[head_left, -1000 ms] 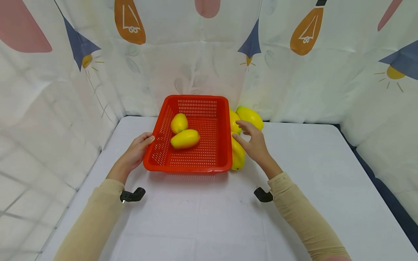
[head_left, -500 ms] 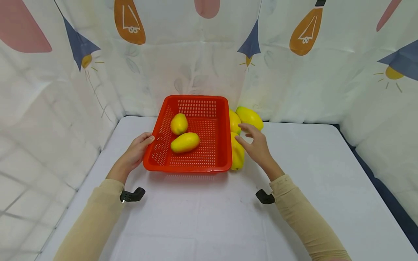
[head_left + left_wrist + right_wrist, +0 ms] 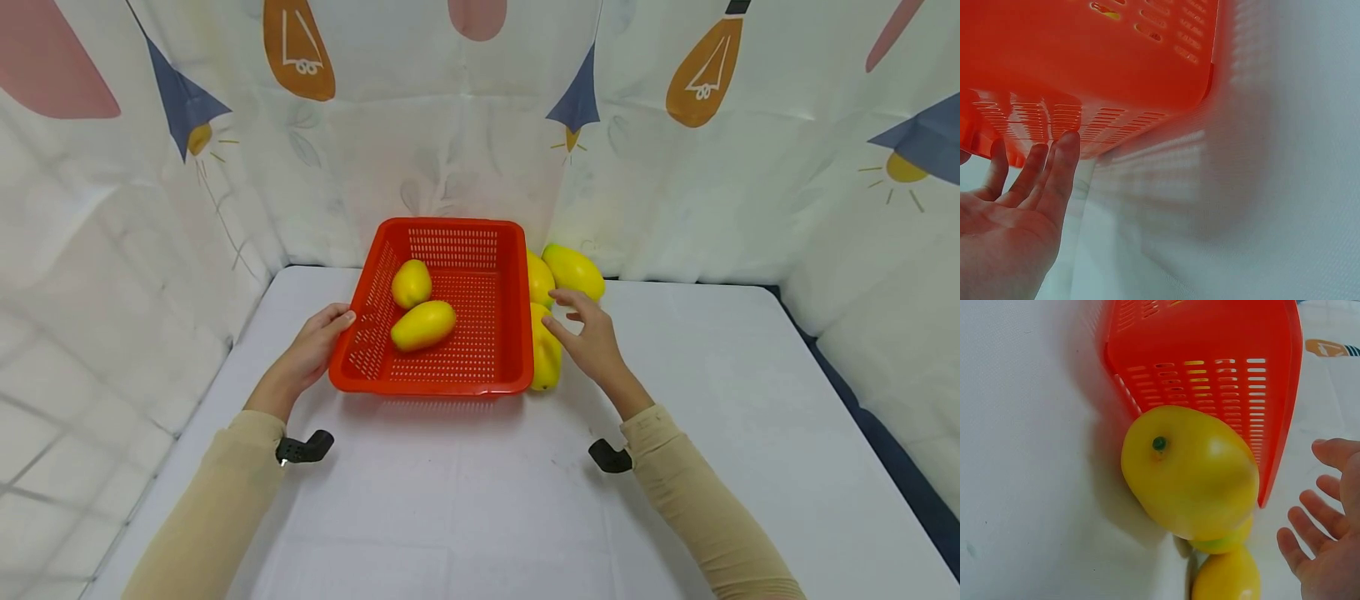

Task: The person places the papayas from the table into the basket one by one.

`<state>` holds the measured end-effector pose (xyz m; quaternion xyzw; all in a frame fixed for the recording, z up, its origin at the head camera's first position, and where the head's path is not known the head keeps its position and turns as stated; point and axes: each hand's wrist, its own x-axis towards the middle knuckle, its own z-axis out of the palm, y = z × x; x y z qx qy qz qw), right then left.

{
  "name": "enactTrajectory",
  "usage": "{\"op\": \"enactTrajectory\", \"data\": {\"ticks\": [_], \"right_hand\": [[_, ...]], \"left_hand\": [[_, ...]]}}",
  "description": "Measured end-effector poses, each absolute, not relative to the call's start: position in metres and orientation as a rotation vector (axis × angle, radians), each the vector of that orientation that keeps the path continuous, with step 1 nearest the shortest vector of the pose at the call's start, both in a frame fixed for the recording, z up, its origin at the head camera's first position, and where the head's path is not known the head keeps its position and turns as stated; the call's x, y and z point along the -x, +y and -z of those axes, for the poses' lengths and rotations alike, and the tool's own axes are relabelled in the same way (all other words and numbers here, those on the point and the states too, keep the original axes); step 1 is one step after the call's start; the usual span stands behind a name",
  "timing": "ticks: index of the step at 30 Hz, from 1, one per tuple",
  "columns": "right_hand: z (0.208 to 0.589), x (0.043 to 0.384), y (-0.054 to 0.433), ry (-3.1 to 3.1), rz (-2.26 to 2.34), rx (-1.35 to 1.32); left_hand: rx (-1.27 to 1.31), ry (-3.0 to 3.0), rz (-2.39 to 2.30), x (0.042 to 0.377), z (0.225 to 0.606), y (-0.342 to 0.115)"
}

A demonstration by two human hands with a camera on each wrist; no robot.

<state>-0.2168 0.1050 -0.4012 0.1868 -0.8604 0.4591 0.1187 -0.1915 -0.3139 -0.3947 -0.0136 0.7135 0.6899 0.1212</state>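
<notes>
A red plastic basket point(image 3: 435, 389) with slotted walls stands at the back middle of the table, two yellow mangoes lying in its left half, one behind point(image 3: 412, 284) and one in front point(image 3: 423, 325). My left hand point(image 3: 311, 350) grips its left rim, thumb on top and fingers against the outer wall in the left wrist view. Beyond the right wall are a near mango point(image 3: 1188, 472), a middle mango point(image 3: 538, 279) and a far mango point(image 3: 573, 268). My right hand point(image 3: 596, 337) hovers beside these, fingers loosely bent and apart, holding nothing.
A white cloth covers the table point(image 3: 465, 500). Close behind the basket hangs a pale printed curtain point(image 3: 465, 150), which continues along the left and right sides. A dark edge point(image 3: 862, 400) runs down the table's right side.
My right hand has drawn slightly right and toward me. The front mango in the basket has shifted a little toward the near side. My left hand keeps its grip on the rim.
</notes>
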Motion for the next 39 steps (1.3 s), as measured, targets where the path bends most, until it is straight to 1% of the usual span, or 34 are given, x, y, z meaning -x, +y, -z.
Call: {"op": "enactTrajectory", "data": {"ticks": [19,39], "right_hand": [[0.415,0.213,0.105,-2.497,-1.42,-0.524],[0.42,0.21,0.103,-2.585,-1.444,-0.466]], "left_hand": [[0.031,2.078,-2.042,0.193,0.398,-0.314],[0.023,2.057,-2.058,0.192,0.397,-0.314]]}}
